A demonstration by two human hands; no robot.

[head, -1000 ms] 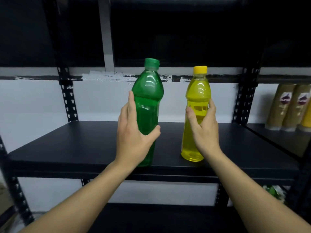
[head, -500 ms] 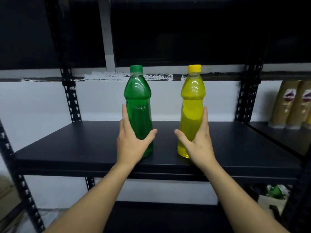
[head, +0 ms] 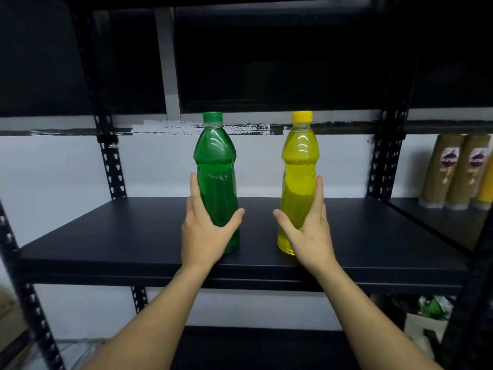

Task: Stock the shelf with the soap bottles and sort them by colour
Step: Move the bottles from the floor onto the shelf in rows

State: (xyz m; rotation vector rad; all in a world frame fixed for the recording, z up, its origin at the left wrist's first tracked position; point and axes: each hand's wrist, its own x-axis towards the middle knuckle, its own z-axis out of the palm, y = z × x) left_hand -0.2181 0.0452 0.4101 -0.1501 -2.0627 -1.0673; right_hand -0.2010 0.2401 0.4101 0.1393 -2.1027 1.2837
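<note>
Gripping two soap bottles on the black shelf (head: 120, 236)

My left hand (head: 204, 236) wraps the lower half of the green bottle (head: 216, 166), fingers up its left side and thumb spread wide round its right. My right hand (head: 310, 236) mirrors that hold on the yellow bottle (head: 300, 166). Both bottles stand upright near the shelf's front edge, apart from each other, green on the left.

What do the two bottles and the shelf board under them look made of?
The green bottle and yellow bottle: probably clear glossy plastic; liquid shows through and highlights glint on their shoulders. The shelf board: matte black, perhaps painted metal or laminate; it shows little reflection, so I cannot tell which.
</note>
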